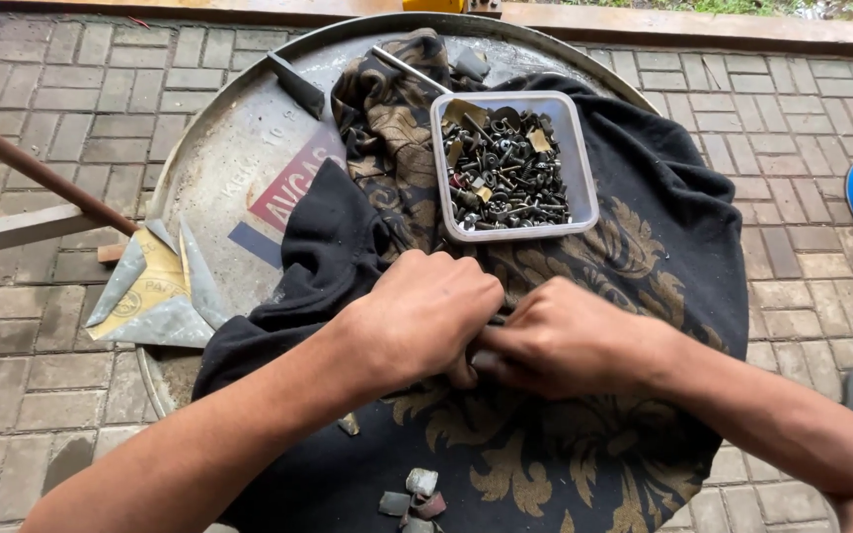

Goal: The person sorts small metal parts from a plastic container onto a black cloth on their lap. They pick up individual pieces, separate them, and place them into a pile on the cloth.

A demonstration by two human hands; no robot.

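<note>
Head view: both hands meet on the black cloth [644, 247], just below the screw tray [513, 166]. Left hand [425, 314] is clenched; right hand [565, 338] pinches a small part [484, 361] between them, its axis hidden.

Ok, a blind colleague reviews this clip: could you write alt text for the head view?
Two bare hands, left hand and right hand, meet knuckle to knuckle over a black and gold cloth spread on a round metal drum top. Behind them sits a plastic tub of screws and bolts; brick paving surrounds.
</note>
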